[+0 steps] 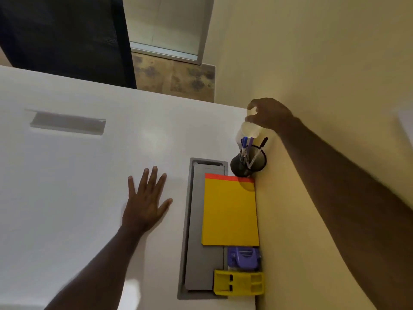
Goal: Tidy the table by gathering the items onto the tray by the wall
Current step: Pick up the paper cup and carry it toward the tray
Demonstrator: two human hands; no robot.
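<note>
The right hand [269,114] has its grip closed round the top of a pale, translucent white bottle [250,129], fingers and thumb curled over its cap end. The bottle is small and rounded, its outline blurred; it hangs at the far end of the row of things against the wall [324,63], just beyond the pen holder [247,163]. Whether its base touches the table [78,175] I cannot tell

The left hand [146,203] lies flat on the white table with fingers straight and spread, its grip open and holding nothing

The pen holder is a black mesh cup with several blue and purple pens [245,145] leaning out, their tips close under the bottle. Next along the wall lies a yellow notepad [230,211] with a red top strip, partly over a long grey tray [202,253] set in the table. Nearer still sit a purple hole punch [244,258] and a yellow plastic organiser [239,285], touching one another. A second grey recess [67,123] shows far left on the table
</note>
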